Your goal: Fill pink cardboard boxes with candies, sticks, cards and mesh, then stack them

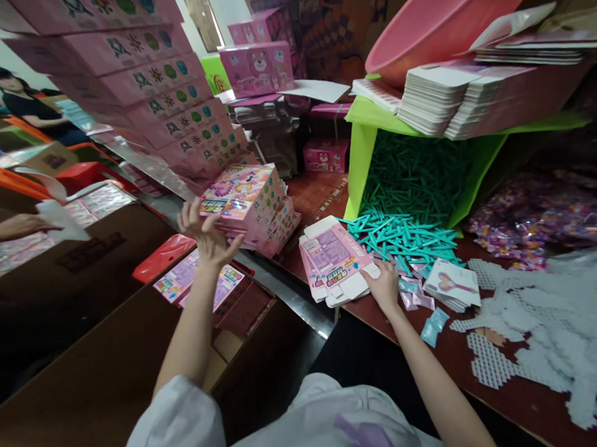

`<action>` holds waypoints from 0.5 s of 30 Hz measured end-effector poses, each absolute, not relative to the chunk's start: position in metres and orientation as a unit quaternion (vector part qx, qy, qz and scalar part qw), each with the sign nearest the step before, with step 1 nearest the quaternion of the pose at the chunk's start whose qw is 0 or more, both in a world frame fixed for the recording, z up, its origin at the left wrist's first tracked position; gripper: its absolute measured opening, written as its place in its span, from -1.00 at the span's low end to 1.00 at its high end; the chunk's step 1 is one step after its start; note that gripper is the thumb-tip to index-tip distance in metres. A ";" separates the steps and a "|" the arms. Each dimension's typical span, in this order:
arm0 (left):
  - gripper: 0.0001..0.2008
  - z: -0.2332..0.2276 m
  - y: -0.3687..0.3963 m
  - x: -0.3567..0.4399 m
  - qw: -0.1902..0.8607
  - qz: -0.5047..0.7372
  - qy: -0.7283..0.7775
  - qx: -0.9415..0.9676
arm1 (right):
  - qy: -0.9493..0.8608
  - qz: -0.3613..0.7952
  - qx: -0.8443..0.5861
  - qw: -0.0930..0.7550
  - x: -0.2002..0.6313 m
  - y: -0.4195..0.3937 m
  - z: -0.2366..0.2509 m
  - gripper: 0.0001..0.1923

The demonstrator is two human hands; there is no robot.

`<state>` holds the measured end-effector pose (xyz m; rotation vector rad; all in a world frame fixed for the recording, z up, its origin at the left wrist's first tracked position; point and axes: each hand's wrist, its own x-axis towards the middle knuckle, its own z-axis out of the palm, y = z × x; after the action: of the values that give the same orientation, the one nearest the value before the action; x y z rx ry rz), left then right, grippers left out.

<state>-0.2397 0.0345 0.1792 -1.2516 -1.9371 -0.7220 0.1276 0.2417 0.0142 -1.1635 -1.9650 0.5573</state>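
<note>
Head view: left fingers [194, 214] spread beside glossy boxes [249, 191], right fingers [370, 278] touching flat cardboard cartons [334, 251], grip unclear.

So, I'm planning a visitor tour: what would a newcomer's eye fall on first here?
Probably the tall stack of pink boxes at upper left, beyond the person's spread left hand. Next, the turquoise sticks spilling from a lime-green bin right of centre, near the right hand at a flat pink carton. Then the big pink basin at upper right.
</note>
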 end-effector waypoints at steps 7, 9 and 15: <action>-0.63 0.060 0.070 -0.102 0.263 -0.391 -0.739 -0.482 | -0.767 0.257 -0.449 0.379 0.130 0.257 0.013 -0.70; -0.63 0.038 0.081 -0.059 0.145 -0.380 -0.771 -0.490 | -0.795 0.229 -0.432 0.359 0.130 0.258 0.018 -0.66; -0.68 0.017 0.097 -0.014 0.067 -0.376 -0.812 -0.441 | -0.870 0.148 -0.374 0.284 0.137 0.230 0.039 -0.79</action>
<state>-0.0139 0.0968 0.0174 -1.3299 -2.4488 -1.1338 0.1371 0.2299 0.0389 -1.0018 -2.3291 0.3952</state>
